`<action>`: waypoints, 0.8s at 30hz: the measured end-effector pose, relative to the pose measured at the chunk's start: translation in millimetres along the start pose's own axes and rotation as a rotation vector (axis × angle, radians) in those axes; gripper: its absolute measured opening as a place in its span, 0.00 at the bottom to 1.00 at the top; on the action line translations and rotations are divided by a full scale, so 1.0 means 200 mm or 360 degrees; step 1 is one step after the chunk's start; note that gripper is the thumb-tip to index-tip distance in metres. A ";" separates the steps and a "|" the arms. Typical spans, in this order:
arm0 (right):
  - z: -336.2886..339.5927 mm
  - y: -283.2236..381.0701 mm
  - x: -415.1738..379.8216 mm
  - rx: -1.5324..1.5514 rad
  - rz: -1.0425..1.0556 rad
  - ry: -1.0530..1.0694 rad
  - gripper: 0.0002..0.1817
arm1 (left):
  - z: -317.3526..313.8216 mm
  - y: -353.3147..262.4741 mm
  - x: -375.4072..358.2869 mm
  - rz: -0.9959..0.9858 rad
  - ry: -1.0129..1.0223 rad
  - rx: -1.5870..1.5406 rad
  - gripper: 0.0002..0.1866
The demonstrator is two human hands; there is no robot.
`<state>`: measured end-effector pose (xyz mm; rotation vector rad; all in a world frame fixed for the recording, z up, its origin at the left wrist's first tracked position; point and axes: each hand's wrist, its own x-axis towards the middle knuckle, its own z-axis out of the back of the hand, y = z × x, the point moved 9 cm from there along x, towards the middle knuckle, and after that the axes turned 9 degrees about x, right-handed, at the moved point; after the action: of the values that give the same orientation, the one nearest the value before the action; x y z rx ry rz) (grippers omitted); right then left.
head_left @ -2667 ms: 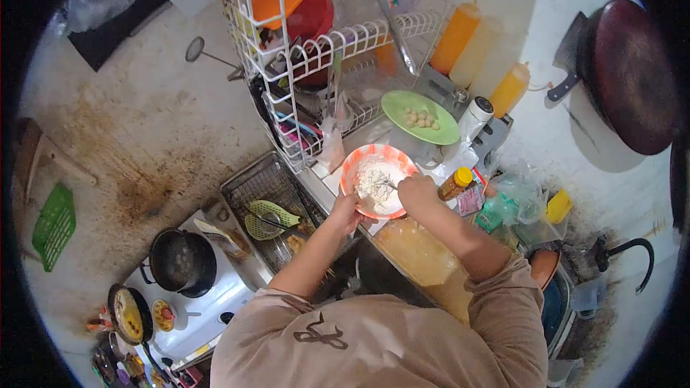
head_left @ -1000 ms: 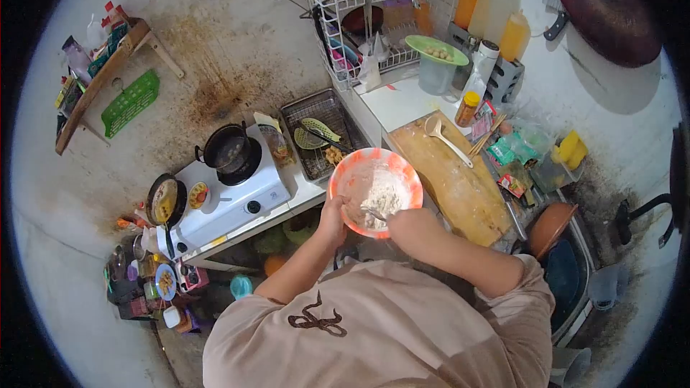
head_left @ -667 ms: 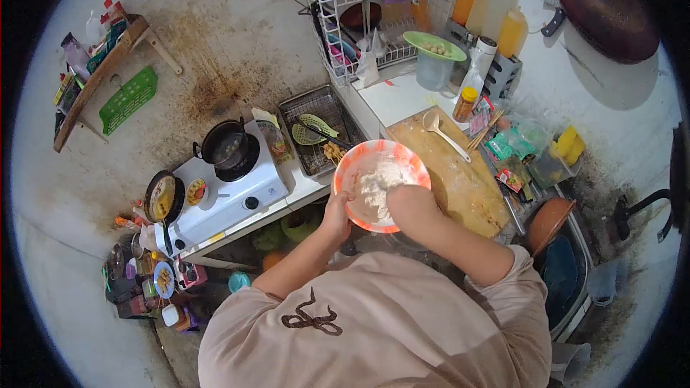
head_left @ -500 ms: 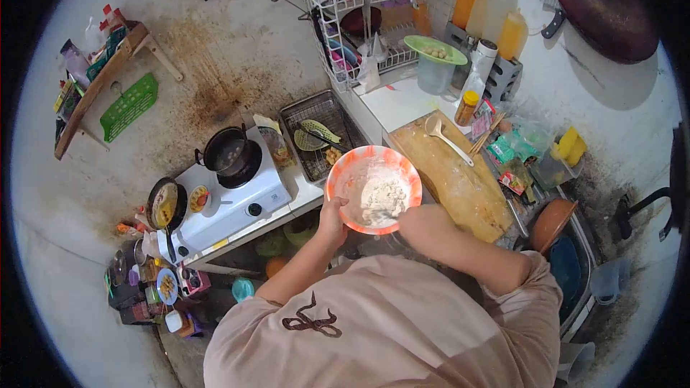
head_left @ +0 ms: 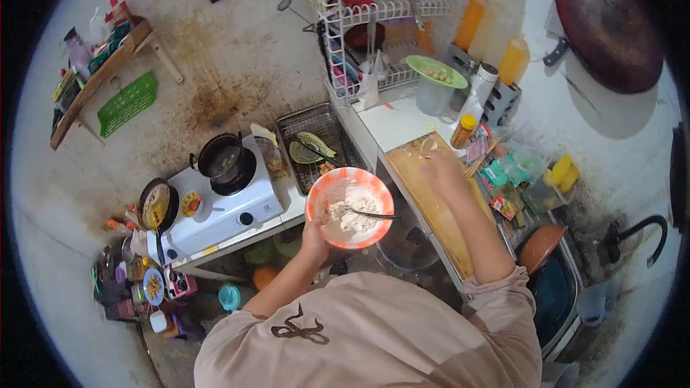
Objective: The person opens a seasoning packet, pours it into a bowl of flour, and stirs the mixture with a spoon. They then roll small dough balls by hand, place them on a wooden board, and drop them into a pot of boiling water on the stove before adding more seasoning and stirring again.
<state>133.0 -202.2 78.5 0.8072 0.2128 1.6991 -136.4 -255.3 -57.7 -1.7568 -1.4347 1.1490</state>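
Observation:
My left hand (head_left: 314, 240) grips the rim of an orange-and-white bowl (head_left: 314, 205) at its lower left. Pale flour mixture (head_left: 358, 224) lies inside, and a metal spoon (head_left: 374, 215) rests in it with the handle over the right rim. Over the wooden board (head_left: 411, 172), my right hand (head_left: 443, 171) is at a pale ladle (head_left: 429, 145). Only the ladle's head shows beyond the hand; its handle is covered. The right fingers are too hidden and blurred to show whether they have closed on it.
A white stove (head_left: 226, 205) at left carries a black pot (head_left: 221, 158) and a frying pan (head_left: 158, 205). A wire basket (head_left: 287, 123) stands behind the bowl. Right of the board lie seasoning packets (head_left: 507, 205) and a sink (head_left: 575, 273). A green plate (head_left: 453, 77) tops a container.
My right hand has left the bowl and moved right to the ladle on the board. The metal spoon now rests in the bowl. The view has shifted slightly.

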 end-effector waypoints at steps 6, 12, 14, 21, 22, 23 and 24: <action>-0.11 -0.79 -0.02 -0.0864 -0.0807 0.0126 0.17 | 0.38 -0.03 -0.12 0.0083 -0.0240 -0.0129 0.31; -0.11 -0.67 -0.05 -0.0752 -0.0921 0.0327 0.19 | 0.71 -0.10 -0.22 0.0106 -0.0387 -0.0227 0.32; -0.09 -0.60 -0.07 -0.0811 -0.0879 0.0304 0.20 | 0.84 -0.12 -0.21 0.0148 -0.0466 -0.0168 0.33; -0.09 -0.53 -0.06 -0.1114 -0.0878 -0.0127 0.15 | 1.21 -0.31 -0.08 0.0093 -0.0379 -0.0278 0.33; -0.06 -0.59 -0.06 -0.0850 -0.0895 -0.0227 0.15 | 1.30 -0.30 -0.06 0.0185 -0.0469 -0.0276 0.33; -0.07 -0.56 -0.01 -0.0791 -0.0939 -0.0252 0.15 | 1.36 -0.32 -0.05 0.0200 -0.0444 -0.0275 0.33; -0.07 -0.49 0.04 -0.0732 -0.0981 -0.0278 0.15 | 1.42 -0.34 -0.04 0.0224 -0.0415 -0.0273 0.33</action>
<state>201.9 -161.4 19.0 0.4713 -0.0522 1.0297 -419.5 -268.5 -125.2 -1.9057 -1.6241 1.4077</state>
